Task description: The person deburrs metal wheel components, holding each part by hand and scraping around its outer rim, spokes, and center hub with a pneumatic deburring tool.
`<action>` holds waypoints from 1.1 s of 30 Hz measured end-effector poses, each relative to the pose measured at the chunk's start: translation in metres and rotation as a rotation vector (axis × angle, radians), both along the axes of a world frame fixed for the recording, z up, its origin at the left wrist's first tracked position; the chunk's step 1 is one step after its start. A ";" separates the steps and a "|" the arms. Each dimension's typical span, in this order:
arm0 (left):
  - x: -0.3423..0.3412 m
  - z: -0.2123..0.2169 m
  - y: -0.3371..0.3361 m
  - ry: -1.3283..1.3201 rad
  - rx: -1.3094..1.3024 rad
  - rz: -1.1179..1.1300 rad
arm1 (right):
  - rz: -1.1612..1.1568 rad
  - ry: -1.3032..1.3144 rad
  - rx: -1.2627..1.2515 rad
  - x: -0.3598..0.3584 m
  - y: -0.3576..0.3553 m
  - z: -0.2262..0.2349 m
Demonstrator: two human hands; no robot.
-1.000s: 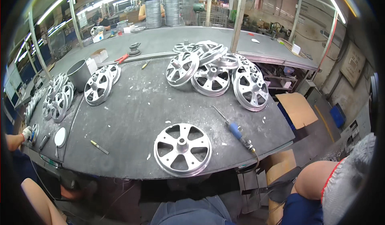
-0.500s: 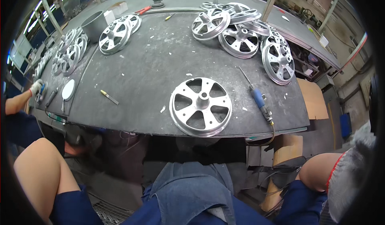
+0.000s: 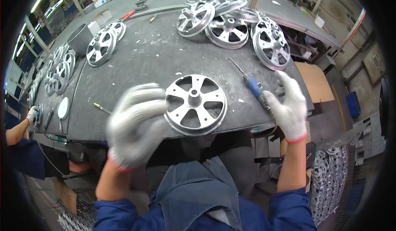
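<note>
A silver five-spoke metal wheel [image 3: 203,117] lies flat near the table's front edge, its hub upward. My left hand [image 3: 138,121], in a white glove and smeared by motion, hovers beside the wheel's left rim with its fingers stretched out and nothing visible in them. To the right lies a blue-handled hand tool [image 3: 253,86] with a long thin shaft and a hose at its rear end. My gloved right hand [image 3: 291,107] is over the rear of this tool, thumb and fingers apart. It partly hides the tool; whether it touches it I cannot tell.
More wheels [image 3: 227,31] are piled at the back right, and others [image 3: 101,45] lean near a grey bucket [image 3: 79,39]. A yellow-tipped marker [image 3: 101,107] lies left of my left hand. At far left, a co-worker's gloved hand [image 3: 32,114] holds a tool. A crate of metal parts [image 3: 328,185] stands lower right.
Both my hands have come in over the table, the left toward the wheel and the right toward the blue-handled tool. My view has shifted, so the things on the table sit further left.
</note>
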State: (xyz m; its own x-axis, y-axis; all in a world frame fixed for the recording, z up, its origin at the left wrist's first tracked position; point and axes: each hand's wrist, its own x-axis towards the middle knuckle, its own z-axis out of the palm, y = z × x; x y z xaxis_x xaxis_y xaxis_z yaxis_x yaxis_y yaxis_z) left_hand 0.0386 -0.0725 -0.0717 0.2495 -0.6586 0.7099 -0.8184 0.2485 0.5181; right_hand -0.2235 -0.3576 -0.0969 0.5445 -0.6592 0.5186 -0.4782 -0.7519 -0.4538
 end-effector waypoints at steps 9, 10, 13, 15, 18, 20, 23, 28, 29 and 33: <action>0.045 -0.087 -0.104 -0.149 0.774 0.032 | 0.010 0.323 0.295 0.013 -0.094 -0.094; 0.044 -0.083 -0.106 -0.142 0.780 0.035 | 0.062 0.220 0.428 0.008 -0.097 -0.097; 0.040 -0.078 -0.105 -0.229 0.727 0.098 | 0.345 -0.467 1.115 -0.009 -0.094 -0.102; 0.033 -0.080 -0.097 -0.220 0.698 0.141 | 0.772 -0.968 1.402 -0.020 -0.069 -0.118; 0.007 -0.081 -0.074 -0.103 0.677 0.394 | 1.130 -1.242 1.479 -0.018 -0.019 -0.090; -0.003 -0.079 -0.064 0.012 0.799 0.496 | 1.343 -1.139 1.501 -0.038 -0.033 -0.124; 0.000 -0.081 -0.049 0.039 0.782 0.475 | 0.850 -1.216 1.477 -0.052 0.008 -0.130; 0.019 -0.080 -0.047 0.012 0.720 0.325 | 0.546 -0.881 1.503 -0.065 0.060 -0.132; 0.022 -0.076 -0.050 0.056 0.722 0.304 | 0.640 -0.886 1.527 -0.063 0.062 -0.144; 0.007 -0.078 -0.068 0.215 0.684 0.453 | 0.773 -0.939 1.740 -0.059 0.075 -0.155</action>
State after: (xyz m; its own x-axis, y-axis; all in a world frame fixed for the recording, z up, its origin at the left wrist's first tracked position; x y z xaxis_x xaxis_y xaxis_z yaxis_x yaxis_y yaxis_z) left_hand 0.0460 -0.1403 -0.1496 0.6769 -0.7294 0.0990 -0.6300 -0.5044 0.5905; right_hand -0.2828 -0.2821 -0.2522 0.8815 -0.4719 -0.0126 0.3741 0.7146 -0.5911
